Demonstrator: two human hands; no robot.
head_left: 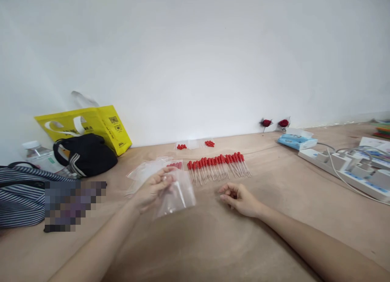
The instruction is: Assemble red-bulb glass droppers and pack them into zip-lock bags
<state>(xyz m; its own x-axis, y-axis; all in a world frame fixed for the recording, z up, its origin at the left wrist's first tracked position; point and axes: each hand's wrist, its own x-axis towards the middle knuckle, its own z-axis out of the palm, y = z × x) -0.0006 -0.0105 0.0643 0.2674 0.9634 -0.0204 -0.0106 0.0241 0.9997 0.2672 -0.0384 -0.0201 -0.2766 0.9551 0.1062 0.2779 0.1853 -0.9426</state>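
Observation:
My left hand [157, 186] is closed on a clear plastic bag [178, 196], gripping it near its upper edge. The bag hangs flat and see-through over the table. Behind it lie more clear bags [143, 170] with red edges, fanned out. My right hand [239, 199] rests low over the table, fingers loosely curled with a gap at the thumb; nothing shows clearly in it. Just beyond the hands, a row of thin sticks with red tips [213, 163] lies side by side. Several red pieces partly show behind the held bag.
At the wall lie clear bags with red pieces [209, 143]. On the left are a yellow bag [117, 128], a black cap [94, 156], a bottle [39, 154] and striped cloth [21, 196]. Tissues [297, 141], a corded power strip [344, 170] and dark red flowers [283, 123] occupy the right.

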